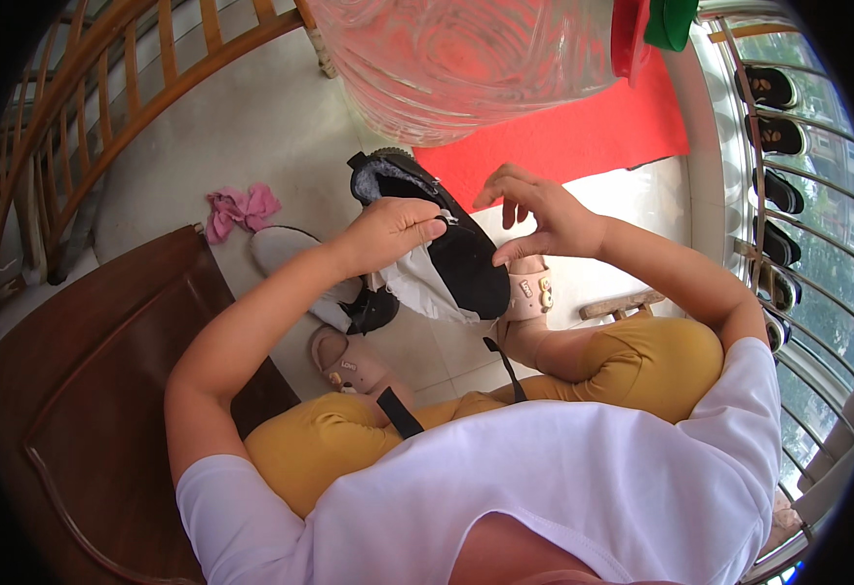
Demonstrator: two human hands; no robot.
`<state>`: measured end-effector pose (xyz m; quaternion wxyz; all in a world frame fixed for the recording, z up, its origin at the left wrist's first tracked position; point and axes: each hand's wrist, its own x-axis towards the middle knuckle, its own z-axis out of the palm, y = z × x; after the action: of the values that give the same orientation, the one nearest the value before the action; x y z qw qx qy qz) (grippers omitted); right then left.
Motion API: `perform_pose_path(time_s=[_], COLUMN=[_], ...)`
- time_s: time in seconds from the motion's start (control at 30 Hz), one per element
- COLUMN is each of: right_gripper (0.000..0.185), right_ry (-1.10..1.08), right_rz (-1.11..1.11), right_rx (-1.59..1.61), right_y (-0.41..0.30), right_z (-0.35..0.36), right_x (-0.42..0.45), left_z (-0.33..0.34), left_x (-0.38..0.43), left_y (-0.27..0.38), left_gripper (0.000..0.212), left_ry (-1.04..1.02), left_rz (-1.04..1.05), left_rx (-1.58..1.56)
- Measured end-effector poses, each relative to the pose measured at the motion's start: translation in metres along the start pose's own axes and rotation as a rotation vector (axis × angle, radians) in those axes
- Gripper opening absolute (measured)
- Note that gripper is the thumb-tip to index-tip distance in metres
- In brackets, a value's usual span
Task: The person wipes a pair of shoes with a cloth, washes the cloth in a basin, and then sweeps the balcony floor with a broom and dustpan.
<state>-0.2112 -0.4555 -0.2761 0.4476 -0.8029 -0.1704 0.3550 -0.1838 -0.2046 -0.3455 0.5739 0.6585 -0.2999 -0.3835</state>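
Note:
A black shoe (pixel 471 270) with a grey fleece lining is in front of me, its toe pointing towards me. My left hand (pixel 396 235) pinches a small piece at the shoe's upper, perhaps a strap or a lace end; what exactly is hard to tell. White tissue or thin cloth (pixel 418 287) hangs below that hand along the shoe's side. My right hand (pixel 540 216) is raised just right of the shoe, fingers curled and apart, with nothing in it. Another shoe (pixel 372 307), black with a pale part, lies on the floor beyond my left forearm.
A pink cloth (pixel 240 210) lies on the floor at the left. A large clear plastic container (pixel 471 66) stands ahead over a red mat (pixel 580 139). Dark wooden furniture (pixel 127 395) is at my left, a wooden railing (pixel 178 88) beyond. Several shoes (pixel 778 186) line the window bars.

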Motion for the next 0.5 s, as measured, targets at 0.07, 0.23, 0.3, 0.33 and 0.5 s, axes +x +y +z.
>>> perform_pose_path(time_s=[0.07,0.23,0.3,0.33,0.5], right_gripper=[0.061,0.054,0.042,0.037,0.026], right_ry=[0.122,0.087,0.087,0.033,-0.090], right_rz=[-0.123,-0.329,-0.386,-0.365,-0.452], right_rx=[-0.072,-0.312,-0.447,-0.406,-0.173], right_y=[-0.002,-0.020,-0.029,-0.028,-0.023], right_z=[0.001,-0.001,-0.004,-0.002,0.010], right_x=[0.007,0.017,0.018,0.017,0.014], left_z=[0.001,0.009,0.010,0.012,0.014], left_x=[0.000,0.001,-0.004,-0.004,-0.009], left_y=[0.004,0.039,0.047,0.049,0.065], left_gripper=[0.028,0.030,0.030,0.033,0.043], left_ry=[-0.018,-0.013,-0.001,0.028,-0.116], left_rz=[0.059,0.144,0.117,0.134,0.065], left_rx=[0.088,0.017,0.035,0.013,0.035])
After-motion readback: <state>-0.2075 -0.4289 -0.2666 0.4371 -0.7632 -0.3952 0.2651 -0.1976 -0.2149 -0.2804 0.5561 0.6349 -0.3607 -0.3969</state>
